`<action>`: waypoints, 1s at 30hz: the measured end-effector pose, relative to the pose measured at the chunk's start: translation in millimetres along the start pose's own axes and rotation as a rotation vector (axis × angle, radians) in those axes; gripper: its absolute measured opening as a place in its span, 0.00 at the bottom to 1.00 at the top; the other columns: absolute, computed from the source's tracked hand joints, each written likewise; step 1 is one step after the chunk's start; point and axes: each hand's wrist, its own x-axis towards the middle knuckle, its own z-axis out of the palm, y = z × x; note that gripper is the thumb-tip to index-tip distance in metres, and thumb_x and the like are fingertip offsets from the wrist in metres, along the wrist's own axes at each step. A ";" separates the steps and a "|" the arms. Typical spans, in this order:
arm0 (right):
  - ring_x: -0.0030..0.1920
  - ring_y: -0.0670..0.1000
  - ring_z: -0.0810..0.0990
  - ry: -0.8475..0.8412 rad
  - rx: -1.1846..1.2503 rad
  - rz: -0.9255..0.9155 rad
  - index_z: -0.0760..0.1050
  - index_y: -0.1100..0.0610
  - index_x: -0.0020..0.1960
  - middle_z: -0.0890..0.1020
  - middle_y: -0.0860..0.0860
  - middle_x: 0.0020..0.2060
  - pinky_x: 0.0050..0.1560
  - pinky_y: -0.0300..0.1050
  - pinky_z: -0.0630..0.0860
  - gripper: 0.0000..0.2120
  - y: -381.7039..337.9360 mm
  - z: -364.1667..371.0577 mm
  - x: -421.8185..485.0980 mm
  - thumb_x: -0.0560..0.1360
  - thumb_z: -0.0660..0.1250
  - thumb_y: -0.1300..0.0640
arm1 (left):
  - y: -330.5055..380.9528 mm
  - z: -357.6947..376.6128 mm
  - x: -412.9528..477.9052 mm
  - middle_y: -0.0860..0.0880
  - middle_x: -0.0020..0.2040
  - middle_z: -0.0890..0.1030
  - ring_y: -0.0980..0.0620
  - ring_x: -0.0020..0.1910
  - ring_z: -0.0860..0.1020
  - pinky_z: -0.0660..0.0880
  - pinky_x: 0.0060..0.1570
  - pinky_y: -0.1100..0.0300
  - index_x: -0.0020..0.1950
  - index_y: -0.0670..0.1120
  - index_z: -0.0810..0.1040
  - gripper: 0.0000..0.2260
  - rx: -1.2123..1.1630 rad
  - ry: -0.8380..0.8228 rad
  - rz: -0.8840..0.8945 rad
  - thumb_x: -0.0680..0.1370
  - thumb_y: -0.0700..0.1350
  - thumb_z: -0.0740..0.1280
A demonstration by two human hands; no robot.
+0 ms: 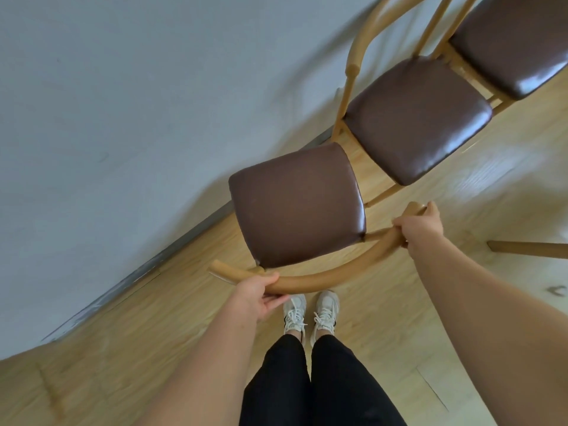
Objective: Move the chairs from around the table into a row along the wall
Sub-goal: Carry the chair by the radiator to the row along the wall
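Three chairs show in your view, all with brown padded seats and pale wooden frames. You stand behind the nearest chair (296, 207), whose seat faces the grey wall (123, 103) with its front edge close to the skirting, and whose curved back rail (322, 276) runs across just in front of your white shoes (310, 313). Your left hand (259, 298) is wrapped around the rail near its left end, thumb on top and fingers curled underneath. Your right hand (419, 227) is clamped on the rail near its right end, fingers folded over the wood (a ring or something like it glints at one finger, though it is too small to be sure). Just to the right of this chair stands the second chair (418, 118), with its back against the wall and its seat facing out into the room, so the chair you hold sits the other way round from it. The two seats are near each other but not touching. Beyond the second one, the third chair (516, 41) stands in the same line along the wall, partly cut off by the top right corner. A wooden leg (528, 249) of some other piece of furniture pokes in from the right edge, just past your right forearm. The floor (384, 333) is light wood-look planking.
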 end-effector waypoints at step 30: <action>0.47 0.68 0.80 -0.029 0.574 0.783 0.69 0.63 0.63 0.76 0.67 0.55 0.31 0.57 0.82 0.28 190.3 106.4 -180.0 0.65 0.73 0.72 | 157.2 -48.2 35.3 0.44 0.46 0.79 0.46 0.45 0.79 0.78 0.54 0.48 0.63 0.38 0.74 0.15 0.780 0.039 0.464 0.78 0.42 0.68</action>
